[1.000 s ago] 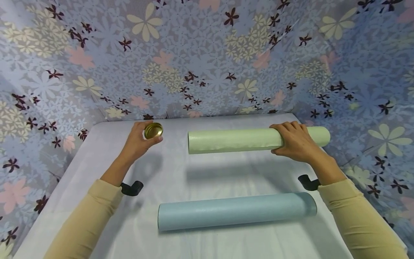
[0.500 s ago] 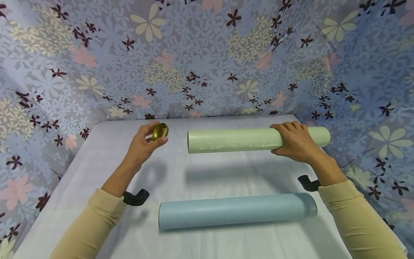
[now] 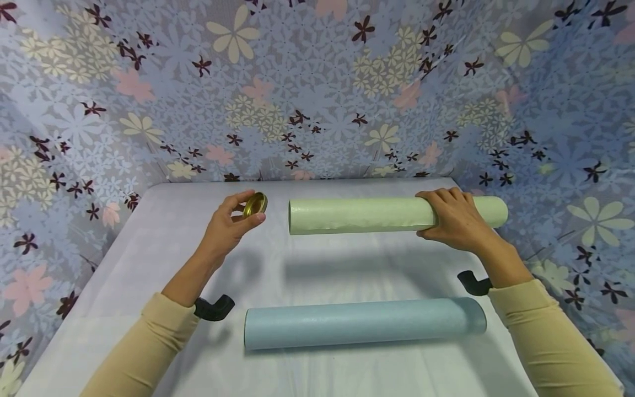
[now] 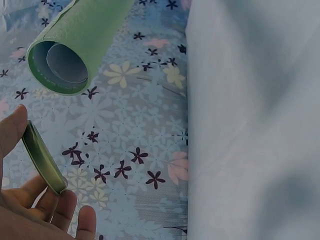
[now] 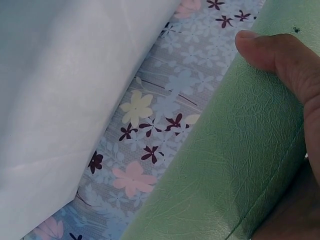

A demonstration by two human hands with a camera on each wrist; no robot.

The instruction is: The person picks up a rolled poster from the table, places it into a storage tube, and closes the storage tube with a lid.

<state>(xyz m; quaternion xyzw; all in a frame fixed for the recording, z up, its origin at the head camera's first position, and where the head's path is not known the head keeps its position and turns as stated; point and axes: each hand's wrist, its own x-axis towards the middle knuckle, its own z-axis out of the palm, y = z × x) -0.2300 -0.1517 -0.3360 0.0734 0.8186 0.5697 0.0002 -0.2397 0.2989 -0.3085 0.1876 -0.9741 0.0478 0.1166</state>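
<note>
My left hand [image 3: 224, 229] pinches a gold-coloured round lid [image 3: 255, 204] between thumb and fingers, its hollow side tilted toward the tube. In the left wrist view the lid [image 4: 44, 160] is seen nearly edge-on, apart from the open end of the pale green tube [image 4: 90, 40], which has a pale inner layer. My right hand [image 3: 453, 218] grips the green tube [image 3: 357, 215] near its right end, thumb below. The tube is level and raised over the table, with a shadow beneath. Its right end opening is hidden. The right wrist view shows the thumb [image 5: 270, 52] on the tube's creased skin.
A light blue tube [image 3: 364, 323] lies across the white-covered table [image 3: 268, 264] nearer to me. Flower-patterned cloth [image 3: 317, 94] hangs behind and at both sides. A black wrist mount [image 3: 214, 309] sticks out from the left sleeve, another [image 3: 473, 283] from the right.
My left hand has moved right with the lid, closer to the green tube's left end, and the lid has turned more toward that end. The right hand and green tube stay almost still.
</note>
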